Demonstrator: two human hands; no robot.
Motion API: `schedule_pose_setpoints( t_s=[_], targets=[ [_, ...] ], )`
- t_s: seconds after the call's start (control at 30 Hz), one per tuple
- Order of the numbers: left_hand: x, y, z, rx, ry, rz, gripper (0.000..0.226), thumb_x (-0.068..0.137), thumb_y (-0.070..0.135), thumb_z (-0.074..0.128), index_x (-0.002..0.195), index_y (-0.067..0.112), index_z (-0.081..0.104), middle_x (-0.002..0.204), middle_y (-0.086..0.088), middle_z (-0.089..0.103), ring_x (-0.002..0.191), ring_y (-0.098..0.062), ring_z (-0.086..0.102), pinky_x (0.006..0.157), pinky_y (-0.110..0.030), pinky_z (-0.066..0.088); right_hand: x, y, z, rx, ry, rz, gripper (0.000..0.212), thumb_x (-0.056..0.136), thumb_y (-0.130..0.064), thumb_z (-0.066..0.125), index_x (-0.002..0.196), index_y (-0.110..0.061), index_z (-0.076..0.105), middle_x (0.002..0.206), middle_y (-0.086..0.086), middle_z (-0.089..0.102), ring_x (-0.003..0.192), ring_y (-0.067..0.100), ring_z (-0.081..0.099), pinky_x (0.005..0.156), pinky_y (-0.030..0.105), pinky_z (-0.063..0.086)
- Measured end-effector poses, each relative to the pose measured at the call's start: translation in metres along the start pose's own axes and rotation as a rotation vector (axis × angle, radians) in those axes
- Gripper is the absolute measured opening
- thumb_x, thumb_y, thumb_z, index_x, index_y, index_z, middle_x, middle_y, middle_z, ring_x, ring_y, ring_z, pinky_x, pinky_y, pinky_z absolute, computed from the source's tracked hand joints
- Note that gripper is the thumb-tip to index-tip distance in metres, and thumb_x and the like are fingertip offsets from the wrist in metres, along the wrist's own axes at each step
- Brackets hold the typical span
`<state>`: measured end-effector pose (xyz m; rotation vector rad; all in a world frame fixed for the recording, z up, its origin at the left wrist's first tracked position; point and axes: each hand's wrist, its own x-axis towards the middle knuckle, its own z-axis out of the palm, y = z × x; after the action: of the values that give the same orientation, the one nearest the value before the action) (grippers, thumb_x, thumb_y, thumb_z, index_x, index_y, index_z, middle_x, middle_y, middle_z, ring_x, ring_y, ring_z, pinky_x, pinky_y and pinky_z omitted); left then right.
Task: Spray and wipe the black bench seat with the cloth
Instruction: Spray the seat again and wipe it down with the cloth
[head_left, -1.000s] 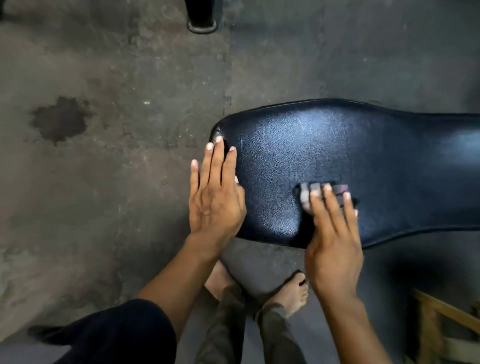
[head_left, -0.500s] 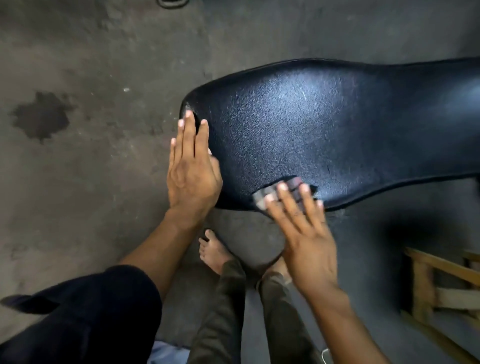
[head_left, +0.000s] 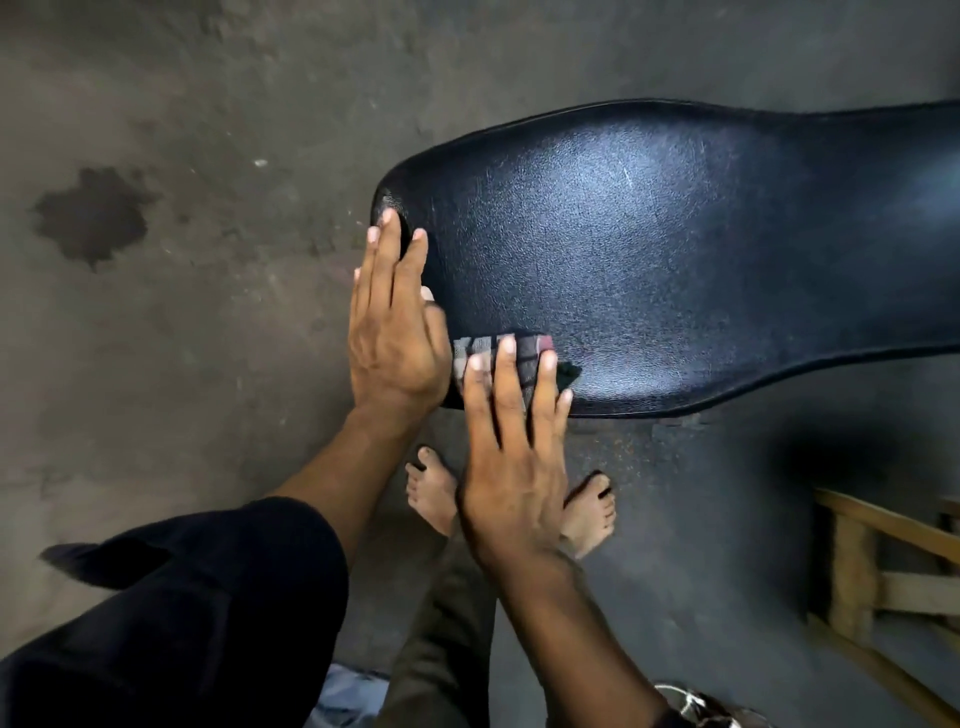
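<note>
Dim, soft light — faint sheen, edges bowed, slightly blurred.

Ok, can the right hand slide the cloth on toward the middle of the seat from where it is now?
Probably yes. The right hand lies flat on the checked cloth at the near edge of the black seat, and the surface beyond it is bare. The left hand rests at the seat's end, off to the side.

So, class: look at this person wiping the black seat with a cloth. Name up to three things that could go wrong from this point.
1. The cloth sits near the near edge of the black seat under the flat right hand; it might slide off.
2. Only the left hand steadies the seat's end, so hard wiping could shift it.
3. Bare feet stand directly below the seat; a slip could hurt them.
</note>
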<state>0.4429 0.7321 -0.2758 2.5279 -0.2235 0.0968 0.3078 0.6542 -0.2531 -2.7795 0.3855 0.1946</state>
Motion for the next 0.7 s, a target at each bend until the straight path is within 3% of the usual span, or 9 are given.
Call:
schedule_pose_setpoints(
  t_s=[0.07, 0.17, 0.33, 0.47, 0.57, 0.7],
  targets=[
    [0.001, -0.001, -0.001, -0.040, -0.002, -0.005, 0.058, 0.102, 0.010, 0.036, 0.157, 0.002, 0.052, 0.173, -0.021, 0.038, 0.163, -0.039, 0.033, 0.131, -0.061, 0.030, 0.015, -0.001, 0.000, -0.004, 0.064, -0.050, 0.081, 0.095, -0.031, 0.077, 0.167, -0.017, 0.042, 0.178, 0.010, 0.031, 0.166, 0.045, 0.021, 0.133, 0.063, 0.024],
    [0.002, -0.003, 0.000, -0.077, 0.006, -0.012, 0.056, 0.104, 0.013, 0.037, 0.155, 0.001, 0.054, 0.171, -0.022, 0.040, 0.161, -0.040, 0.036, 0.129, -0.062, 0.032, 0.053, 0.010, -0.011, -0.001, 0.123, -0.086, 0.058, 0.105, -0.015, 0.054, 0.163, -0.017, 0.050, 0.175, 0.009, 0.039, 0.164, 0.043, 0.029, 0.134, 0.061, 0.025],
    [0.003, -0.007, -0.001, -0.088, -0.016, -0.035, 0.054, 0.104, 0.006, 0.044, 0.156, 0.004, 0.054, 0.173, -0.019, 0.039, 0.162, -0.036, 0.036, 0.130, -0.060, 0.032, 0.114, -0.003, -0.027, 0.075, 0.134, 0.084, 0.066, 0.102, -0.021, 0.028, 0.165, -0.022, 0.046, 0.179, 0.004, 0.032, 0.168, 0.040, 0.019, 0.137, 0.055, 0.018],
    [0.005, -0.008, -0.004, -0.100, -0.065, -0.081, 0.055, 0.103, 0.014, 0.046, 0.157, 0.008, 0.054, 0.175, -0.014, 0.037, 0.163, -0.032, 0.036, 0.130, -0.056, 0.033, 0.069, -0.013, -0.016, 0.089, 0.037, -0.100, 0.063, 0.106, -0.021, 0.040, 0.168, -0.020, 0.040, 0.180, 0.003, 0.028, 0.170, 0.036, 0.013, 0.138, 0.053, 0.018],
    [0.005, -0.011, -0.004, -0.076, -0.075, -0.080, 0.057, 0.103, 0.014, 0.045, 0.160, 0.014, 0.052, 0.177, -0.008, 0.033, 0.165, -0.026, 0.032, 0.129, -0.054, 0.033, 0.023, 0.006, -0.015, 0.030, -0.043, -0.165, 0.072, 0.098, -0.028, 0.034, 0.169, -0.016, 0.039, 0.180, 0.004, 0.029, 0.169, 0.035, 0.016, 0.135, 0.056, 0.026],
    [0.002, -0.013, 0.000, -0.059, -0.066, -0.090, 0.059, 0.102, 0.021, 0.041, 0.161, 0.021, 0.050, 0.179, 0.000, 0.030, 0.166, -0.019, 0.026, 0.127, -0.053, 0.034, 0.013, 0.055, -0.029, -0.109, -0.052, -0.229, 0.080, 0.087, -0.007, 0.039, 0.166, -0.021, 0.046, 0.177, 0.002, 0.036, 0.166, 0.038, 0.025, 0.128, 0.062, 0.038]
  ],
)
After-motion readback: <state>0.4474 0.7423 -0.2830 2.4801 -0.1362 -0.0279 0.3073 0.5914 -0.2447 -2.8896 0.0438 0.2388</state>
